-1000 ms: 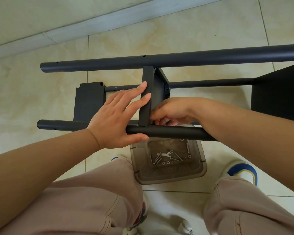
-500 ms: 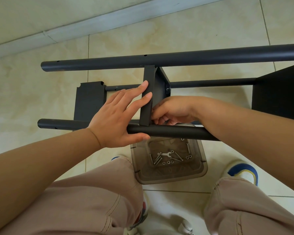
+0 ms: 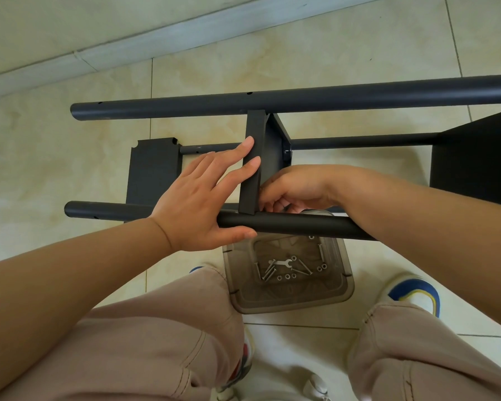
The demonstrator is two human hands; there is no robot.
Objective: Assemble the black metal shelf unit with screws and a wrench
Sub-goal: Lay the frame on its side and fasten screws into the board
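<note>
The black metal shelf unit lies on its side over the tiled floor, with a near pole [image 3: 295,226] and a far pole [image 3: 301,99] running left to right. A middle shelf panel [image 3: 252,166] stands on edge between them. My left hand [image 3: 203,198] presses flat against that panel's left face, thumb under the near pole. My right hand [image 3: 298,189] is curled at the panel's lower right corner, by the near pole; its fingertips and whatever they pinch are hidden.
A translucent brown box [image 3: 289,296] on the floor below the near pole holds several screws, nuts and a small wrench [image 3: 279,262]. Another shelf panel [image 3: 151,172] stands at the left, a large one [image 3: 480,160] at the right. My knees and shoes flank the box.
The frame and both hands have stayed nearly still; my right hand's fingers shifted slightly at the panel's corner.
</note>
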